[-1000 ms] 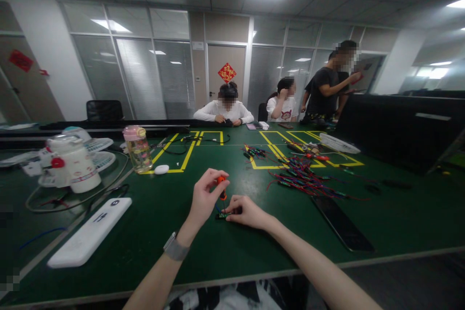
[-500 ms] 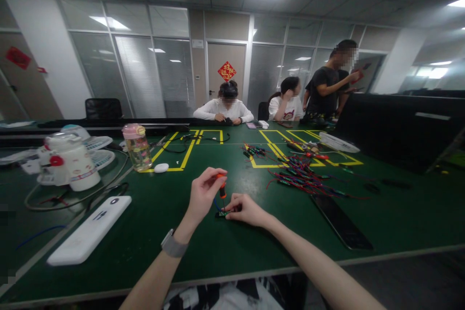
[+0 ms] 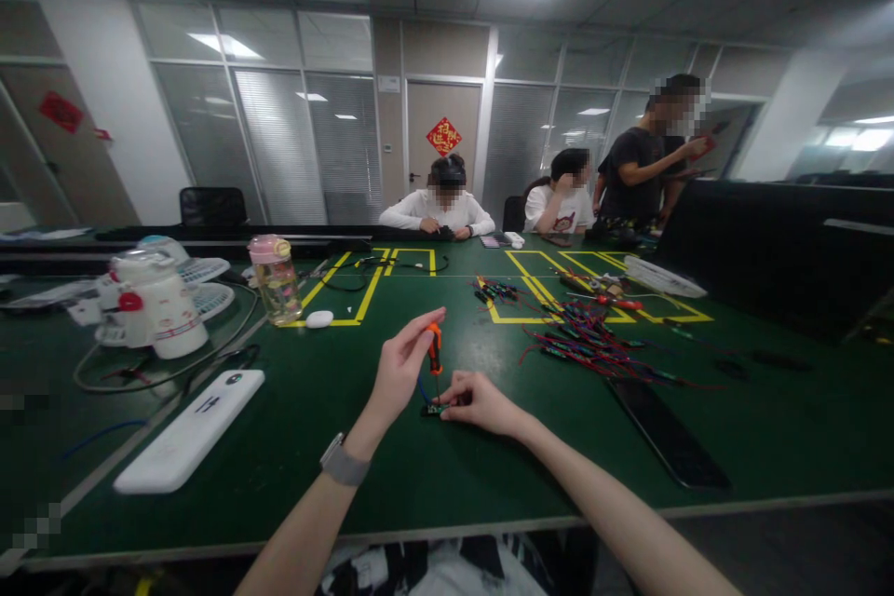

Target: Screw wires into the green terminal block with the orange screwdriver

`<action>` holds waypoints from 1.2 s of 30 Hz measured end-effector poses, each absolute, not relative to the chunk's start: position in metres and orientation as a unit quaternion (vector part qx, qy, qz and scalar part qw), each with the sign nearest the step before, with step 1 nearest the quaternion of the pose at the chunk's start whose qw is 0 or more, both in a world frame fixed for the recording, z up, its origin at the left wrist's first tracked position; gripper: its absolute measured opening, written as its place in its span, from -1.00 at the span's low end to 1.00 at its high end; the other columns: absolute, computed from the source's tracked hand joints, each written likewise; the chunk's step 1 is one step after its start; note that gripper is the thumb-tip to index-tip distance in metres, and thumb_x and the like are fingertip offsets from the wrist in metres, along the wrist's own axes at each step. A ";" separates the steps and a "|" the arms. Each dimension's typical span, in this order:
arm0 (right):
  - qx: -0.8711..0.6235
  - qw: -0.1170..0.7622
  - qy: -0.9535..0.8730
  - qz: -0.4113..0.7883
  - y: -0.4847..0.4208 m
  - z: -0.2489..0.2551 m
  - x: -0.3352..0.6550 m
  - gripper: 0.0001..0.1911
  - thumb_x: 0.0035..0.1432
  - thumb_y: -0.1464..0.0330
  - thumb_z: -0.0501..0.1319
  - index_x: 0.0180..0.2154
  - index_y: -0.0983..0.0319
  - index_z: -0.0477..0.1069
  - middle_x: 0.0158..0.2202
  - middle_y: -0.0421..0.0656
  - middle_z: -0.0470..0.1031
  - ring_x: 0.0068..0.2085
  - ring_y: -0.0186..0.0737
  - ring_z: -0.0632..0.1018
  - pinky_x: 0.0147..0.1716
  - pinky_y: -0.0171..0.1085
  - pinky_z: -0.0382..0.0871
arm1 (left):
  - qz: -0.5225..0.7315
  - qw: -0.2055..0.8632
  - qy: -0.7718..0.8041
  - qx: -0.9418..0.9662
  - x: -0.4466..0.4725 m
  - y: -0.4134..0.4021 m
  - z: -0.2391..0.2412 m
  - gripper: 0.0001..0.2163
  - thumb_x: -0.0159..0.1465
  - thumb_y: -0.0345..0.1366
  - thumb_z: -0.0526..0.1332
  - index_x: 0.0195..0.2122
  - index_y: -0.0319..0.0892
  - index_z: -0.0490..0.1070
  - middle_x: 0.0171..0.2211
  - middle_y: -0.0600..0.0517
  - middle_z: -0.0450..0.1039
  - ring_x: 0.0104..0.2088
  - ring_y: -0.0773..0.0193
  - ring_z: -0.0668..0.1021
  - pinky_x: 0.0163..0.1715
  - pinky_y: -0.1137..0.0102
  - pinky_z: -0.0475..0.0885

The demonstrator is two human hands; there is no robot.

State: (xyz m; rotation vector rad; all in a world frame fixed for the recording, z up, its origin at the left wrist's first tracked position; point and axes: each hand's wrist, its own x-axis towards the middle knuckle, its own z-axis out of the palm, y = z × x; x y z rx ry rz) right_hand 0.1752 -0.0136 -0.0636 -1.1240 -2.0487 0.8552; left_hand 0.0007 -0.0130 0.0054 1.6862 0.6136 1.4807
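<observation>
My left hand (image 3: 401,365) pinches the orange-and-black handle of a small screwdriver (image 3: 435,352), held upright with its tip down on a small green circuit board (image 3: 433,409) lying on the green table (image 3: 293,447). A blue wire runs off the board. My right hand (image 3: 480,400) holds that board down with closed fingertips. A grey watch sits on my left wrist.
A white flat device (image 3: 188,431) lies to the left and a black phone (image 3: 669,433) to the right. A heap of red-wired parts (image 3: 587,340) is behind it. A pink-lidded bottle (image 3: 277,278), white jug (image 3: 162,303) and fans stand far left. Three people are at the far end.
My left fingers have shifted on the screwdriver handle, with the index finger now stretched out above it. The right hand stays on the board. The camera has turned slightly left.
</observation>
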 end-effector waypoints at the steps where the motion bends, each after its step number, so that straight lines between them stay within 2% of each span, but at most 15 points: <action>1: -0.428 0.324 -0.778 0.327 -0.014 -0.064 0.175 -0.79 -0.08 0.51 0.42 -0.31 0.23 0.64 -0.44 -0.24 0.32 -0.42 -0.35 0.36 -0.42 -0.38 0.24 | 0.585 0.414 0.244 0.654 0.001 -0.012 0.006 -0.71 0.29 -0.21 0.19 -0.01 -0.20 0.47 -0.01 -0.12 0.51 -0.01 0.12 0.55 0.04 0.22 0.44; 3: -0.427 0.326 -0.777 0.328 -0.013 -0.064 0.176 -0.79 -0.08 0.51 0.42 -0.30 0.22 0.64 -0.44 -0.24 0.33 -0.42 -0.35 0.36 -0.42 -0.37 0.24 | 0.593 0.427 0.248 0.635 0.000 -0.011 0.006 -0.74 0.25 -0.21 0.24 -0.09 -0.23 0.50 -0.13 -0.11 0.55 -0.16 0.14 0.61 -0.09 0.24 0.51; 6: -0.424 0.323 -0.779 0.328 -0.013 -0.066 0.176 -0.78 -0.08 0.50 0.42 -0.30 0.22 0.64 -0.45 -0.25 0.32 -0.43 -0.35 0.36 -0.43 -0.37 0.23 | 0.612 0.378 0.263 0.643 -0.001 -0.009 0.006 -0.84 0.17 -0.25 0.31 -0.27 -0.21 0.53 -0.32 0.00 0.52 -0.33 0.27 0.58 -0.28 0.39 0.52; 10: -0.420 0.327 -0.776 0.338 -0.012 -0.067 0.177 -0.78 -0.08 0.51 0.42 -0.30 0.23 0.64 -0.44 -0.25 0.32 -0.42 -0.35 0.37 -0.41 -0.37 0.25 | 0.627 0.327 0.264 0.656 -0.002 -0.009 0.005 -0.89 0.14 -0.28 0.34 -0.35 -0.19 0.53 -0.38 0.07 0.42 -0.39 0.34 0.50 -0.40 0.49 0.47; 12: -0.420 0.327 -0.775 0.341 -0.012 -0.067 0.177 -0.78 -0.08 0.51 0.42 -0.29 0.23 0.64 -0.44 -0.24 0.32 -0.42 -0.35 0.38 -0.41 -0.37 0.26 | 0.619 0.337 0.258 0.661 -0.001 -0.010 0.004 -0.86 0.20 -0.25 0.29 -0.27 -0.18 0.54 -0.32 0.02 0.45 -0.32 0.30 0.53 -0.34 0.47 0.49; 15: -0.424 0.321 -0.780 0.331 -0.013 -0.065 0.176 -0.78 -0.07 0.49 0.42 -0.28 0.22 0.64 -0.44 -0.25 0.32 -0.41 -0.34 0.37 -0.41 -0.36 0.26 | 0.595 0.381 0.239 0.667 0.000 -0.012 0.003 -0.75 0.33 -0.21 0.14 -0.08 -0.17 0.52 -0.10 -0.08 0.48 -0.13 0.19 0.56 -0.18 0.36 0.51; 18: -0.429 0.317 -0.779 0.329 -0.014 -0.064 0.175 -0.78 -0.07 0.50 0.41 -0.29 0.22 0.64 -0.44 -0.24 0.33 -0.41 -0.34 0.38 -0.40 -0.36 0.26 | 0.575 0.426 0.227 0.660 0.001 -0.012 0.002 -0.70 0.35 -0.20 0.11 0.03 -0.17 0.45 0.05 -0.12 0.44 0.01 0.10 0.53 -0.06 0.26 0.49; 22: -0.431 0.320 -0.775 0.334 -0.015 -0.064 0.175 -0.78 -0.08 0.51 0.42 -0.30 0.21 0.64 -0.43 -0.24 0.34 -0.41 -0.34 0.39 -0.40 -0.37 0.28 | 0.580 0.435 0.230 0.649 0.000 -0.010 0.002 -0.74 0.28 -0.23 0.20 -0.03 -0.18 0.47 -0.07 -0.09 0.51 -0.10 0.16 0.59 -0.08 0.26 0.50; 26: -0.429 0.318 -0.774 0.340 -0.015 -0.063 0.175 -0.77 -0.07 0.52 0.41 -0.28 0.23 0.63 -0.43 -0.24 0.33 -0.41 -0.34 0.39 -0.41 -0.37 0.27 | 0.607 0.360 0.252 0.662 -0.002 -0.007 0.001 -0.85 0.19 -0.30 0.30 -0.22 -0.18 0.52 -0.29 0.02 0.46 -0.31 0.30 0.55 -0.30 0.42 0.49; 28: -0.427 0.319 -0.774 0.342 -0.015 -0.063 0.175 -0.77 -0.07 0.52 0.41 -0.28 0.24 0.63 -0.43 -0.24 0.32 -0.41 -0.34 0.38 -0.41 -0.37 0.27 | 0.616 0.328 0.256 0.669 -0.002 -0.006 0.000 -0.88 0.15 -0.32 0.33 -0.27 -0.16 0.52 -0.33 0.06 0.40 -0.34 0.34 0.50 -0.36 0.48 0.45; 32: -0.427 0.320 -0.773 0.343 -0.014 -0.064 0.176 -0.78 -0.08 0.51 0.42 -0.29 0.24 0.63 -0.44 -0.24 0.32 -0.42 -0.34 0.38 -0.42 -0.37 0.27 | 0.613 0.308 0.264 0.678 -0.001 -0.007 -0.002 -0.89 0.22 -0.30 0.28 -0.24 -0.12 0.52 -0.25 0.05 0.38 -0.25 0.33 0.49 -0.29 0.49 0.44; 36: -0.426 0.320 -0.777 0.335 -0.013 -0.065 0.176 -0.79 -0.07 0.49 0.42 -0.29 0.23 0.63 -0.43 -0.24 0.33 -0.42 -0.35 0.38 -0.42 -0.37 0.26 | 0.587 0.341 0.245 0.693 0.000 -0.010 -0.002 -0.76 0.36 -0.24 0.09 -0.05 -0.08 0.50 -0.03 -0.03 0.41 -0.05 0.23 0.51 -0.06 0.37 0.44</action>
